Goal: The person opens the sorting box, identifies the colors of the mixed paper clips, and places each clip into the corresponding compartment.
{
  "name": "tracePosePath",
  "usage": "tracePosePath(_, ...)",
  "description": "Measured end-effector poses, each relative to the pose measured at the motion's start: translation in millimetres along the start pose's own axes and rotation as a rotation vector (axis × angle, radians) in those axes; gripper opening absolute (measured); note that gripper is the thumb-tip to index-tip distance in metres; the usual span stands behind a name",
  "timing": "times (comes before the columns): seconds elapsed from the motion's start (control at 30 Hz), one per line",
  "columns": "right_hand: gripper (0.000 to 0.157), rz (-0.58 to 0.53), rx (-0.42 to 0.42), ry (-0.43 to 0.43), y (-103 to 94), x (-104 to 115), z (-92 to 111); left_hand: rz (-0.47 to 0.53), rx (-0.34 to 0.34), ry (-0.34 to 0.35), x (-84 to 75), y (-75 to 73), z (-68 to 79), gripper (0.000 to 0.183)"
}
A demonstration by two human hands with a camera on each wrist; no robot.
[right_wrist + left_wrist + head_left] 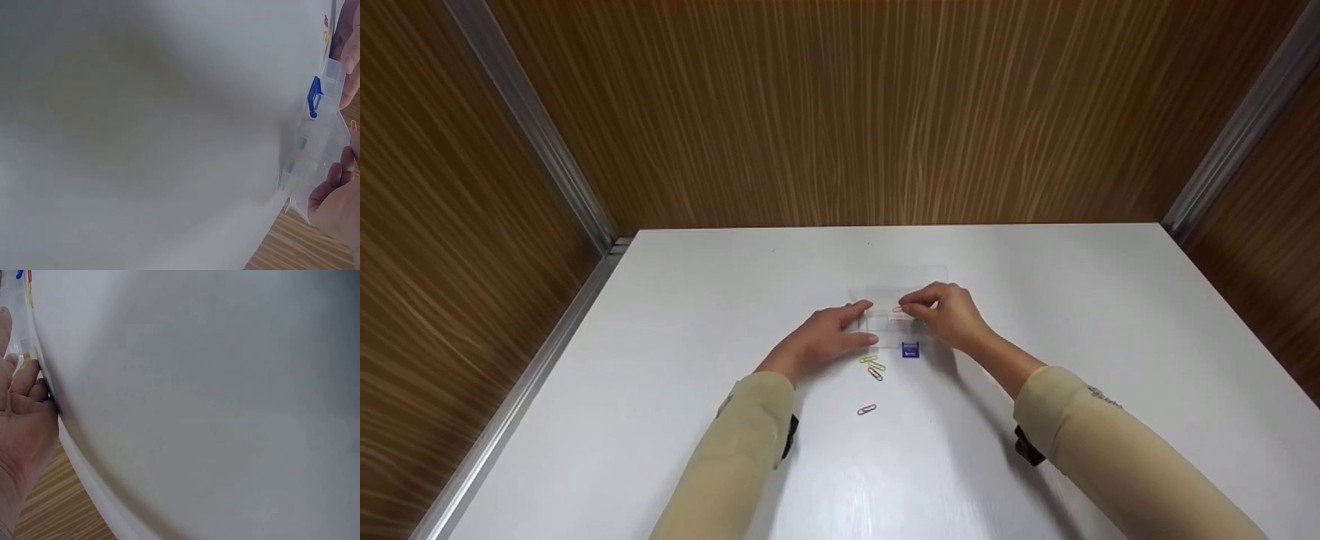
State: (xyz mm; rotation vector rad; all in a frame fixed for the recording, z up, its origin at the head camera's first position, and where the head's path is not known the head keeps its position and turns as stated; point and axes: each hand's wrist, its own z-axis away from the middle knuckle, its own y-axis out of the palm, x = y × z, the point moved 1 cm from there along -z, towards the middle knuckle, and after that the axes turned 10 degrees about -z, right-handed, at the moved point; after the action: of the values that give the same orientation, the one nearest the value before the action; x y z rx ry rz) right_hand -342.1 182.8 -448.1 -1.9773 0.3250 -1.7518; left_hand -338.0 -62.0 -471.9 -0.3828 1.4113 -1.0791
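A clear plastic box [883, 330] with a blue latch [910, 350] at its front stands on the white table, its transparent lid [936, 273] folded back. My left hand [826, 336] holds the box at its left side, thumb near the front corner and index finger farther back. Over the box, my right hand [952, 315] pinches a pink paper clip [897, 309] between thumb and forefinger. The right wrist view also shows this paper clip [354, 125] at the fingertips, above the box's partitions. In the left wrist view, the left hand [25, 410] appears at the edge.
Yellow paper clips [877, 367] and a dark striped paper clip [875, 373] lie in front of the box. Nearer to me is a single paper clip [867, 409]. Wood-grain panels [840, 112] enclose the white table [660, 375] at the back and sides.
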Motion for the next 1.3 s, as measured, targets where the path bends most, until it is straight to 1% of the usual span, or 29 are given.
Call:
tracePosePath(0.17, 0.017, 0.008, -0.008, 0.012, 5.9, -0.1, -3.7, -0.003, -0.007, 0.008, 0.5, 0.3, 1.4, 0.075)
tracePosePath(0.4, 0.019, 0.05, -0.024, -0.008, 8.3, -1.3, -5.8, 0.017, -0.012, 0.049, -0.6, -0.3, 3.0, 0.073)
tracePosePath(0.63, 0.022, 0.018, -0.019, 0.041, 3.0, -2.4, -4.0, 0.006, -0.007, 0.037, -2.0, -0.3, 3.0, 0.072)
tracePosePath(0.8, 0.023, 0.004, -0.026, 0.036, -3.8, -0.9, -0.6, 0.008, -0.004, 0.026, -1.3, -0.5, 3.3, 0.072)
tracePosePath(0.97, 0.023, -0.035, -0.019, 0.003, -10.1, 3.9, 7.8, 0.007, -0.002, 0.026, -0.3, 0.2, 2.5, 0.073)
tracePosePath(1.17, 0.022, -0.061, 0.018, -0.084, -11.7, 12.9, 25.0, -0.023, 0.004, 0.031, 0.4, 0.4, 1.2, 0.073)
tracePosePath(1.3, 0.02, -0.087, 0.04, -0.145, -9.7, 15.5, 38.1, -0.035, 0.003, 0.049, -0.1, -0.1, 0.5, 0.074)
